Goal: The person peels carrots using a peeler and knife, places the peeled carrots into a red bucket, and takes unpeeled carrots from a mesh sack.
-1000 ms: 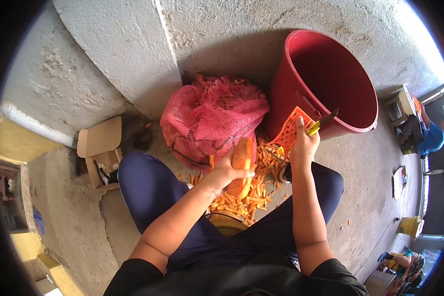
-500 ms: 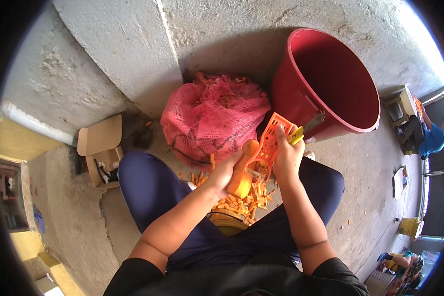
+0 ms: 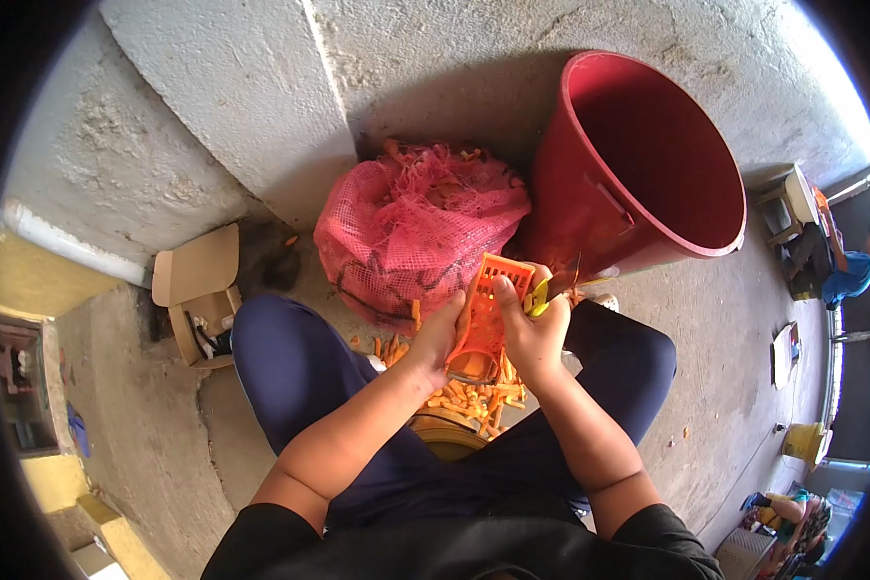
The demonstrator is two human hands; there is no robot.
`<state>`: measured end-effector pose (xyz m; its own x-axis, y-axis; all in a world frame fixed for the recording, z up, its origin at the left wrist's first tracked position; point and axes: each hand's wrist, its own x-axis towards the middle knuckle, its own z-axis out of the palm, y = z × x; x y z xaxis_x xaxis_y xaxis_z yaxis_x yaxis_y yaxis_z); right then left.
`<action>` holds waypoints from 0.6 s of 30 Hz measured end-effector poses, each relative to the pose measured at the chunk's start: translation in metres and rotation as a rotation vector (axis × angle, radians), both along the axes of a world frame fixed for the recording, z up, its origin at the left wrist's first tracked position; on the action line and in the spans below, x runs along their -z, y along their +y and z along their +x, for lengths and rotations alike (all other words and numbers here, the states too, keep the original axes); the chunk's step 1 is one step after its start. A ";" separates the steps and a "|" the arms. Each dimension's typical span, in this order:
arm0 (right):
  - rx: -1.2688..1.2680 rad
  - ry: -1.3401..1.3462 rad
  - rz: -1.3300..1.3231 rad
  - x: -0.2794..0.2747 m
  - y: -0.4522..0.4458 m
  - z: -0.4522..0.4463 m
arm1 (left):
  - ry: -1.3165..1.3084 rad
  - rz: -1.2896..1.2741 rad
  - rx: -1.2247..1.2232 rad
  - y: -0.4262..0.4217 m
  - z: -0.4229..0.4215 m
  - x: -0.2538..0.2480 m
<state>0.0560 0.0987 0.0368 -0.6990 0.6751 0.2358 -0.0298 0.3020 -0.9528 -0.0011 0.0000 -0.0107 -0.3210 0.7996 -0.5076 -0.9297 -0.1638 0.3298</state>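
Between knees (image 3: 273,333): right hand (image 3: 536,338) holding peeler (image 3: 488,317); left hand (image 3: 433,340), carrot (image 3: 475,365).

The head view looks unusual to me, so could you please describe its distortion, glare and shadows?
Head view: fisheye bending, with black rounded corners; head view: glare washes out the wall at upper right; head view: a shadow falls on it behind the net bag and red bin.

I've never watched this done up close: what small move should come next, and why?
Probably a short stroke of the peeler along the carrot. The left hand grips the carrot, and the right hand holds the peeler over it. Keeping it short seems wise, since that hand also holds a knife.
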 end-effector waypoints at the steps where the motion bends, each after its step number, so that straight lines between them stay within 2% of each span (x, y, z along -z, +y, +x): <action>1: 0.017 -0.010 0.017 0.000 0.000 0.000 | -0.012 0.014 -0.010 0.001 0.001 -0.003; 6: 0.036 -0.023 -0.033 0.000 0.004 -0.002 | -0.009 0.071 0.011 0.001 -0.001 -0.014; 9: 0.032 -0.033 -0.046 0.000 0.005 -0.003 | 0.042 0.018 -0.002 0.002 -0.002 -0.021; 18: -0.031 -0.079 -0.128 0.006 0.009 -0.007 | 0.051 0.070 0.000 0.004 -0.006 -0.011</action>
<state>0.0493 0.1082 0.0306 -0.7328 0.6740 0.0928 0.0395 0.1783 -0.9832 -0.0070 0.0042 0.0001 -0.3445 0.8325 -0.4340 -0.9122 -0.1877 0.3642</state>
